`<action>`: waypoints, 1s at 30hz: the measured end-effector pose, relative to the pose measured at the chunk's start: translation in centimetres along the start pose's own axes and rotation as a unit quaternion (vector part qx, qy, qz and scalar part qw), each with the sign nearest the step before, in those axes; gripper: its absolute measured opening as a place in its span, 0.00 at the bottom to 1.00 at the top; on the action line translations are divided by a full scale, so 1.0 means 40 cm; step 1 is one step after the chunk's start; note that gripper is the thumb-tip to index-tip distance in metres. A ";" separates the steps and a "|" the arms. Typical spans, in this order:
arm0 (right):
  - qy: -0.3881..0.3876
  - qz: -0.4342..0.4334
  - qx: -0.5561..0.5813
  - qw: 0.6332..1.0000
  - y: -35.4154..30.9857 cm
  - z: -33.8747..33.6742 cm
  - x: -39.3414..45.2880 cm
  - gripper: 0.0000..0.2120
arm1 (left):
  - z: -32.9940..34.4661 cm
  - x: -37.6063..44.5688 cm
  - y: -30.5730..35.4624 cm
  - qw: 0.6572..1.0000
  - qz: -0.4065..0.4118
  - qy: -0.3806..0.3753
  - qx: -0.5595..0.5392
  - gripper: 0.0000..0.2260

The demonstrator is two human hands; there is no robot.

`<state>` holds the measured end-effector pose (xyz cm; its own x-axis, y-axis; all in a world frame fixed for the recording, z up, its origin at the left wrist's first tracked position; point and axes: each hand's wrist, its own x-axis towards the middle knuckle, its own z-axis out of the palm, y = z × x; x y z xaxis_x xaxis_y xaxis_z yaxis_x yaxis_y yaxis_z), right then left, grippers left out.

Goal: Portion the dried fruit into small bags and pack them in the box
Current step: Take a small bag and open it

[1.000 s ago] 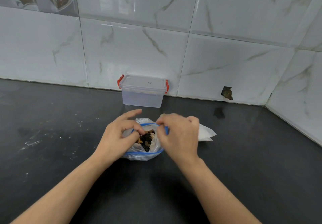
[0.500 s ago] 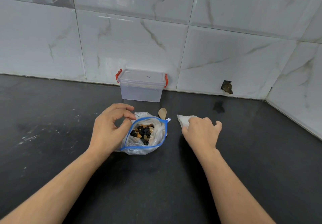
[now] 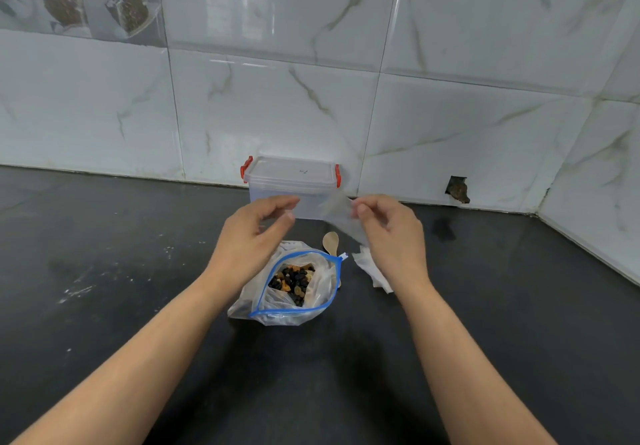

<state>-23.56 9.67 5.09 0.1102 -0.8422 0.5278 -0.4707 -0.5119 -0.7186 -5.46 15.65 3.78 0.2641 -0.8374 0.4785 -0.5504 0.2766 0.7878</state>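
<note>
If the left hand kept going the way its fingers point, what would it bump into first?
Most likely the small clear bag pinched in the right hand. The left hand reaches toward it, fingers apart. The lidded box sits just behind; depth is hard to judge.

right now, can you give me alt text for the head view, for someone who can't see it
The right hand pinches a small clear bag above a black counter, and the left hand reaches toward it with nothing in it. Below them lies an open zip bag of dried fruit beside a wooden spoon and spare bags; a lidded clear box stands by the tiled wall.
</note>
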 end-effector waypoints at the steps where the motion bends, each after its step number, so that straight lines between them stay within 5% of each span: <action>1: -0.045 0.012 0.078 0.996 -0.015 -0.003 0.008 0.08 | -0.001 0.004 0.005 1.000 -0.003 -0.007 -0.029 0.12; 7: -0.185 -0.002 0.188 0.965 -0.039 -0.004 0.006 0.11 | -0.016 -0.030 0.003 0.988 -0.022 -0.022 -0.152 0.06; 11: 0.001 -0.004 -0.041 0.999 -0.030 0.029 -0.017 0.07 | -0.021 -0.038 0.003 0.980 -0.041 0.012 -0.193 0.04; 14: 0.158 -0.113 -0.127 0.973 -0.055 0.042 -0.063 0.03 | -0.013 -0.050 -0.001 0.975 -0.033 0.114 -0.189 0.05; 19: -0.026 -0.093 -0.001 0.995 -0.086 0.087 -0.112 0.17 | 0.017 -0.093 0.018 0.990 0.047 0.119 -0.067 0.06; 25: -0.042 -0.062 0.091 0.993 -0.073 0.081 -0.112 0.10 | 0.009 -0.100 0.029 0.989 0.092 0.104 -0.059 0.11; 30: -0.044 -0.073 0.060 0.995 -0.071 0.079 -0.122 0.07 | 0.007 -0.093 0.027 0.985 0.064 0.098 -0.128 0.04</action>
<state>-19.98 14.71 3.10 0.2477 -0.7669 0.5921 -0.3377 -0.6411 -0.6891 -7.26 18.93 2.75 0.3677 -0.6873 0.6264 -0.3789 0.5044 0.7759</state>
